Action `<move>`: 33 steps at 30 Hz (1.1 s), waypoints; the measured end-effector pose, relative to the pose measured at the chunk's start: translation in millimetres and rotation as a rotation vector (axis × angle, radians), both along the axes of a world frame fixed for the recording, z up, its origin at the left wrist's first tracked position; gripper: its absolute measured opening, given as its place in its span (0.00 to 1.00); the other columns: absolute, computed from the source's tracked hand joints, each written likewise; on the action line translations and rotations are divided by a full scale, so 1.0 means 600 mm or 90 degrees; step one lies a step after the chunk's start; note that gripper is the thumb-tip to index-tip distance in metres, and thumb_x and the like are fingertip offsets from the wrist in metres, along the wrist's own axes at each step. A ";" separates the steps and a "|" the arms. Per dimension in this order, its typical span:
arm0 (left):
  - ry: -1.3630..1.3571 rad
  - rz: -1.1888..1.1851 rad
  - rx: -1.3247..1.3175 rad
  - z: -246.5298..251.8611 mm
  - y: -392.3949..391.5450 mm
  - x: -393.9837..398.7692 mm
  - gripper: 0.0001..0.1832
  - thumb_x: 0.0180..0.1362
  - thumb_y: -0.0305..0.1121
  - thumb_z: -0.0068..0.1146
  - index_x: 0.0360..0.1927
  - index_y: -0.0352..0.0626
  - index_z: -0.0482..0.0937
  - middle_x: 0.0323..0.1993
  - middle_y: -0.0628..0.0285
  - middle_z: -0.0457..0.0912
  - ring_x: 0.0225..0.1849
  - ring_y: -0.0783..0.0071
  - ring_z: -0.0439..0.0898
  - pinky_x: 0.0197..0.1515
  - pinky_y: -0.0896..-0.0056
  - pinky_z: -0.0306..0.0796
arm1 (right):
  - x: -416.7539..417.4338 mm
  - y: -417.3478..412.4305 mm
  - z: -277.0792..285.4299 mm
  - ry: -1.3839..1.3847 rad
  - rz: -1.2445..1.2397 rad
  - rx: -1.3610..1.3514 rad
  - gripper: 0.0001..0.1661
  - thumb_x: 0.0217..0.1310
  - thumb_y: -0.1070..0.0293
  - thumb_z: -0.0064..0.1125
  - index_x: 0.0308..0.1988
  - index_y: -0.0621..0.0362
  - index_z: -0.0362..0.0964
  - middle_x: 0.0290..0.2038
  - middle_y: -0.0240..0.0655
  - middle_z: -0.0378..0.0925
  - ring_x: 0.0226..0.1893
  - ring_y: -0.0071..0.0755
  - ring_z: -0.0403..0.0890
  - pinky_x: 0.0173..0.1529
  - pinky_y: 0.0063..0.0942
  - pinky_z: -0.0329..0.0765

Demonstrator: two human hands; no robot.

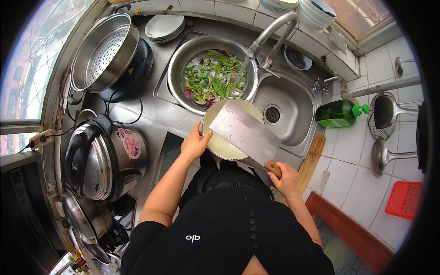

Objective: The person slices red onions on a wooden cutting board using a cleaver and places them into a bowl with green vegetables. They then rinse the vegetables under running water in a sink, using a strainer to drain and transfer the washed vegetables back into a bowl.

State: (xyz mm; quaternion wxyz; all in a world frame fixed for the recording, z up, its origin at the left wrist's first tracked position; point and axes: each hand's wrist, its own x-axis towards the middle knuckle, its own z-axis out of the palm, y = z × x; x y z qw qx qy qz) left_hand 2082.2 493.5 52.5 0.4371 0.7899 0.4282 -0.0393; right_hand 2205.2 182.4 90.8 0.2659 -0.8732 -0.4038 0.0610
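Observation:
My left hand point(194, 143) grips the near left rim of a cream enamel basin point(221, 149), its thumb over the edge. In my right hand point(286, 177) is the wooden handle of a wide-bladed cleaver point(245, 129). The wet blade lies across the basin's mouth, hiding much of its inside; I cannot tell whether it touches the rim. Just beyond, a large steel bowl point(175, 87) stands over the left sink, holding water and chopped green leaves point(213, 77) with purple-red pieces. Water runs into it from a curved faucet point(256, 48).
A steel sink basin point(295, 99) with a drain lies to the right, near a green soap bottle point(338, 113). On the left counter stand a pressure cooker point(103, 154), a steamer pot point(103, 55) and stacked plates point(165, 26). Ladles point(381, 158) hang on the tiled right wall.

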 end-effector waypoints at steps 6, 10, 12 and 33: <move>-0.014 -0.029 -0.038 0.079 0.016 -0.008 0.22 0.56 0.44 0.49 0.47 0.38 0.76 0.37 0.57 0.81 0.37 0.63 0.79 0.43 0.65 0.69 | -0.011 0.066 0.007 -0.018 0.037 0.037 0.22 0.43 0.57 0.68 0.37 0.55 0.71 0.26 0.34 0.75 0.25 0.38 0.77 0.28 0.32 0.71; -0.183 -0.078 -0.388 0.102 -0.002 -0.011 0.26 0.58 0.46 0.51 0.52 0.34 0.72 0.44 0.55 0.78 0.45 0.69 0.75 0.47 0.67 0.68 | -0.028 0.115 0.028 0.019 0.021 0.060 0.22 0.43 0.57 0.68 0.38 0.55 0.71 0.26 0.34 0.76 0.25 0.38 0.77 0.28 0.31 0.71; -0.276 -0.142 -0.522 0.058 -0.036 -0.012 0.26 0.59 0.46 0.52 0.52 0.33 0.71 0.47 0.55 0.76 0.50 0.68 0.73 0.50 0.69 0.67 | -0.037 0.137 0.033 0.025 0.024 0.080 0.22 0.43 0.58 0.68 0.38 0.54 0.71 0.26 0.33 0.76 0.25 0.38 0.77 0.28 0.31 0.72; -0.274 0.049 -0.634 0.089 -0.037 0.085 0.19 0.64 0.38 0.41 0.44 0.28 0.72 0.41 0.49 0.79 0.44 0.62 0.78 0.50 0.62 0.72 | 0.263 0.336 -0.086 0.570 -0.304 0.343 0.19 0.68 0.62 0.37 0.38 0.61 0.75 0.36 0.31 0.76 0.36 0.24 0.73 0.42 0.25 0.71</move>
